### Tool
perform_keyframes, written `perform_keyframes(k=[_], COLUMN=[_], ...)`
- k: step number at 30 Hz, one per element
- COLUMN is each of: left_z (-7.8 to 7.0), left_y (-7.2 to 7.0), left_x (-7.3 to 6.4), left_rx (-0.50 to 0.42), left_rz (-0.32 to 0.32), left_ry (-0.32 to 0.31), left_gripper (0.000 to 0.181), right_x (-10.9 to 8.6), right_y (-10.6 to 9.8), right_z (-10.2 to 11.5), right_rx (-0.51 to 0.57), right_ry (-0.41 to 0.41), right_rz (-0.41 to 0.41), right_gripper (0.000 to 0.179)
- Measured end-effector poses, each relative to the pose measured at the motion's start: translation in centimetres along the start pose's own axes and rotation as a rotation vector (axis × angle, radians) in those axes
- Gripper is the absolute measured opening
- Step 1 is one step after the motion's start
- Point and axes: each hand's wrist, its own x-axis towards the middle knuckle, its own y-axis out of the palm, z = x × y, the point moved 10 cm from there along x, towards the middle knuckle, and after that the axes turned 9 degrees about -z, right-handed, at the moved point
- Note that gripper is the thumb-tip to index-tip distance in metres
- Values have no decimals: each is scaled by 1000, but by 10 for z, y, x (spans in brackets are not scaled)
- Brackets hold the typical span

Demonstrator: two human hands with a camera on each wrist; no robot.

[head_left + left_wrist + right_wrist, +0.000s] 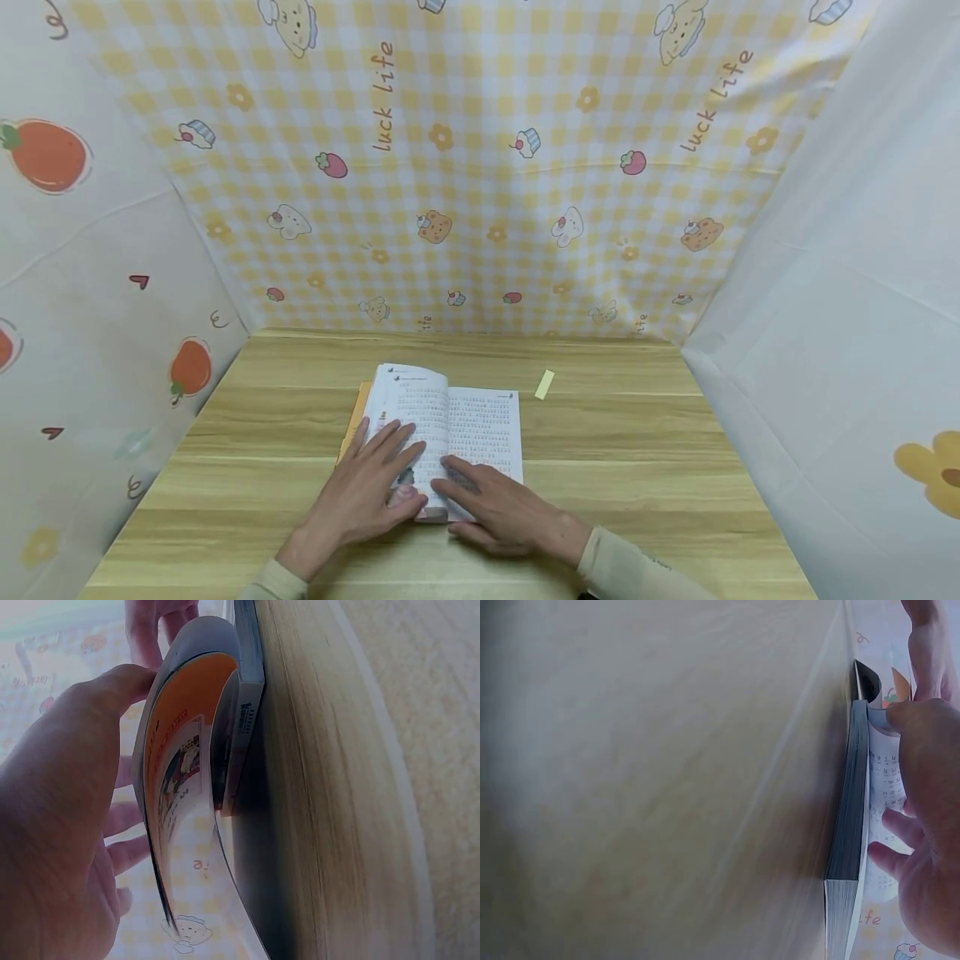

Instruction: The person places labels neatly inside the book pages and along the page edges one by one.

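An open paperback book (483, 425) with printed text lies on the wooden table. My left hand (367, 487) rests with spread fingers on the left-hand pages. In the left wrist view those pages and the loose cover (180, 750), orange on its inner side, arch above the tabletop beneath my left hand (67, 802). Near the spine, the fingertips of my right hand (502, 508) touch the book, its fingers fairly straight. The right wrist view shows the thick page block (847, 817) flat on the table beside my right hand (930, 802).
A small pale yellow paper strip (544, 384) lies on the table (637, 467) to the right of the book. A yellow checked cloth (480, 183) hangs behind the table, with white printed cloths at both sides.
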Motion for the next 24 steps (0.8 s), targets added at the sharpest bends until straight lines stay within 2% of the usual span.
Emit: perform_keyframes(k=[9,18,24], left_z=[-2,-4,-6], left_y=[-1,5,10], left_x=[-1,1,3], left_rx=[-22,-28,-24], left_rz=[-19,18,36], left_ry=[19,23,36], left_gripper=[71,68,67], right_x=[1,-2,-3], right_y=[2,7,6], right_z=[2,2,1], right_rx=[70,-4,7], right_ry=[11,-5,-4], right_rz=[40,85,87], right_gripper=[64,65,66])
